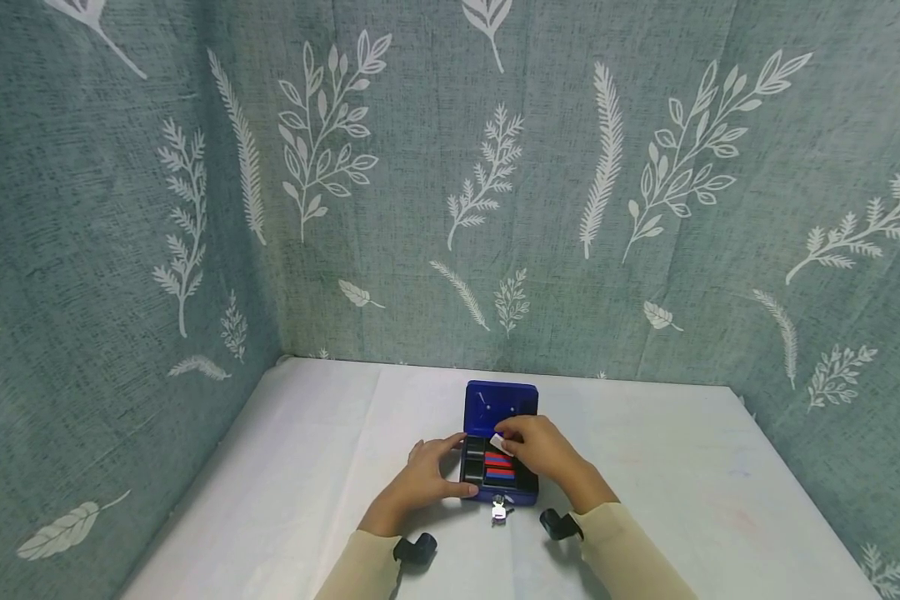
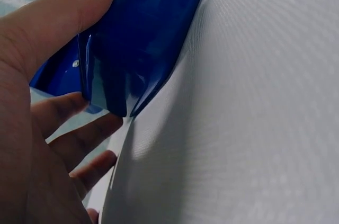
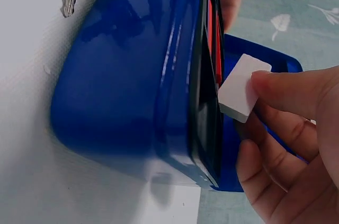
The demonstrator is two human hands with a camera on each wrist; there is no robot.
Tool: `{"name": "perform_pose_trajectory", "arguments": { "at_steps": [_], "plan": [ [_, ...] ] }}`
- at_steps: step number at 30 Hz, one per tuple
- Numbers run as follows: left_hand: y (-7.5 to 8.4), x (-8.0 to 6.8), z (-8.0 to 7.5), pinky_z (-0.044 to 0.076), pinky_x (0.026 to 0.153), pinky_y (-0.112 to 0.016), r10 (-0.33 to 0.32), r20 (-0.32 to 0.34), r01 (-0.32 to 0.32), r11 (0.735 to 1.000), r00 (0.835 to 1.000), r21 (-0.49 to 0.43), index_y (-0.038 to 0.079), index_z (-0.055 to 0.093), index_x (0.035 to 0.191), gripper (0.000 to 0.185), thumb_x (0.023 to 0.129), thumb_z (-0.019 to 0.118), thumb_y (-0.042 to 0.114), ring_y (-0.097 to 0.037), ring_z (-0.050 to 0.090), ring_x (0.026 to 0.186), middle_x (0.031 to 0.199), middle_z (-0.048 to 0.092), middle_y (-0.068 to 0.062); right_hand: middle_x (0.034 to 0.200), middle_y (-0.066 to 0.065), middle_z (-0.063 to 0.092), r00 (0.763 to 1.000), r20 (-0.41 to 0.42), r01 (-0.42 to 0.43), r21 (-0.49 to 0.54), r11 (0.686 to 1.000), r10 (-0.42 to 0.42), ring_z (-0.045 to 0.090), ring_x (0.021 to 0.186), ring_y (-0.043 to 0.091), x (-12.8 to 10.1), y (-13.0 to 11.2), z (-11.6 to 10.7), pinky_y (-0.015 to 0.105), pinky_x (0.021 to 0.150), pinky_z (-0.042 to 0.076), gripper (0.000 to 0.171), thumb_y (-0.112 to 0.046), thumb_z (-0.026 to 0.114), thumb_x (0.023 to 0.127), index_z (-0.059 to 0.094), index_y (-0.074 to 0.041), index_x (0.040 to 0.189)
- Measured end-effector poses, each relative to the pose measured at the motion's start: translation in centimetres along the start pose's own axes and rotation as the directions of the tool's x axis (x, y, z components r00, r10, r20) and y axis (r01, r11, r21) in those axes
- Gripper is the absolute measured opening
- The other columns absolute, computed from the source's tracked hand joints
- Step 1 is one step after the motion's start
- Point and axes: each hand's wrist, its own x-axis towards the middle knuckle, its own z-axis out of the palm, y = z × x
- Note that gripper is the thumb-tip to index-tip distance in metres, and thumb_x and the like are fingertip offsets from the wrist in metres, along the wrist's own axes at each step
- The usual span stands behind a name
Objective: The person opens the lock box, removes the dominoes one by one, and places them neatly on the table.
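Note:
A blue cash box [image 1: 521,499] stands on the table with its lid [image 1: 502,400] raised at the back. Its black tray has compartments, some holding red-and-blue striped pieces [image 1: 499,473]. My left hand [image 1: 418,479] holds the box's left side, thumb at the front corner and fingers spread along the side, as the left wrist view shows. Over the tray's right part, my right hand [image 1: 542,448] pinches a small white rectangular block [image 3: 242,90] between thumb and fingers. The block is tilted, close to the tray's rim in the right wrist view.
Keys [image 1: 499,512] hang from the lock at the front of the box. The box sits on a white-covered table [image 1: 645,442]. Behind and to the left hangs a green leaf-patterned curtain [image 1: 412,208]. A black wrist camera [image 1: 416,550] is strapped to each wrist.

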Motion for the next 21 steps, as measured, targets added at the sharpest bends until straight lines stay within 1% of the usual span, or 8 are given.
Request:
{"name": "perform_pose_trajectory", "arguments": {
  "at_steps": [5, 8, 14, 19, 21],
  "plan": [
    [-0.1, 0.0, 0.1, 0.012, 0.114, -0.060, 0.015, -0.009, -0.015, 1.000, 1.000, -0.011, 0.013, 0.047, 0.144, 0.093, 0.068, 0.079, 0.057, -0.032, 0.046, 0.129, 0.137, 0.056, -0.007, 0.091, -0.003, 0.069, 1.000, -0.007, -0.007, 0.001, 1.000, 0.007, 0.062, 0.085, 0.014, 0.0, 0.2, -0.3, 0.040, 0.081, 0.055, 0.025, -0.011, 0.070, 0.090, 0.071, -0.009, 0.115],
    [-0.1, 0.0, 0.1, 0.010, 0.115, -0.059, 0.001, -0.004, -0.001, 1.000, 1.000, -0.013, 0.014, 0.047, 0.145, 0.094, 0.068, 0.078, 0.058, -0.030, 0.045, 0.130, 0.138, 0.055, -0.006, 0.092, -0.003, 0.069, 1.000, -0.026, -0.008, 0.010, 1.000, 0.008, 0.063, 0.086, 0.013, 0.0, 0.4, -0.4, 0.039, 0.082, 0.055, 0.028, -0.011, 0.070, 0.090, 0.070, -0.010, 0.117],
    [0.1, 0.0, 0.1, 0.009, 0.115, -0.059, -0.019, 0.003, 0.019, 1.000, 1.000, -0.012, 0.015, 0.047, 0.145, 0.094, 0.068, 0.077, 0.060, -0.028, 0.046, 0.131, 0.139, 0.055, -0.005, 0.094, -0.001, 0.070, 0.997, -0.073, -0.011, 0.075, 0.997, 0.017, 0.065, 0.087, 0.016, -0.3, 0.9, -0.6, 0.038, 0.079, 0.056, 0.028, -0.007, 0.070, 0.089, 0.069, -0.009, 0.117],
    [0.2, 0.0, 0.1, 0.009, 0.115, -0.057, -0.030, 0.007, 0.030, 0.999, 1.000, -0.010, 0.016, 0.047, 0.145, 0.094, 0.068, 0.078, 0.060, -0.028, 0.045, 0.131, 0.139, 0.055, -0.004, 0.102, 0.002, 0.070, 0.994, -0.094, -0.040, 0.123, 0.992, 0.052, 0.065, 0.087, 0.016, -0.7, 1.3, -0.9, 0.036, 0.074, 0.056, 0.028, -0.008, 0.069, 0.090, 0.069, -0.009, 0.117],
    [0.1, 0.0, 0.1, 0.009, 0.115, -0.058, -0.022, 0.005, 0.022, 1.000, 1.000, -0.008, 0.015, 0.047, 0.145, 0.094, 0.068, 0.078, 0.059, -0.029, 0.045, 0.131, 0.139, 0.055, -0.005, 0.102, 0.001, 0.070, 0.992, -0.100, -0.061, 0.142, 0.988, 0.076, 0.065, 0.086, 0.016, -0.9, 1.6, -1.0, 0.035, 0.073, 0.056, 0.027, -0.009, 0.069, 0.090, 0.070, -0.010, 0.117]
  ]
}}
